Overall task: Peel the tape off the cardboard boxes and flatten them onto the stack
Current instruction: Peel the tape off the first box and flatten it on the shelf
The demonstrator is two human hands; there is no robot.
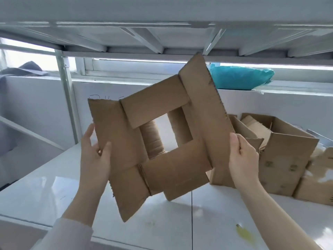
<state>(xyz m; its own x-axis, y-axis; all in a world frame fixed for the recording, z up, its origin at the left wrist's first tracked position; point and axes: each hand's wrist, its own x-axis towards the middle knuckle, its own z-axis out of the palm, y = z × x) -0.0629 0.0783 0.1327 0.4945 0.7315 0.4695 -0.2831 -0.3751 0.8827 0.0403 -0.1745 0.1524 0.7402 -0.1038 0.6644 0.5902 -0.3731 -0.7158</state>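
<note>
Cardboard box [173, 166], tilted above the desk [54, 192], may twist loose and drop, since left grip [93, 156] and right grip [243, 156] each clasp only an edge flap.

Storeroom — white metal shelving [162, 42], cardboard boxes [284, 159] on worktop [45, 195].

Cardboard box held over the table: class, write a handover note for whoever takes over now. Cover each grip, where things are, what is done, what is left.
Left grip: holds the cardboard box by its left flap, thumb in front.
Right grip: holds its right edge.
Box is off the white table, flaps spread, open right through; no tape shows on it.
Open boxes stand on the table at the right.
Left: fold this box flat, stack it, then do the others.
</note>
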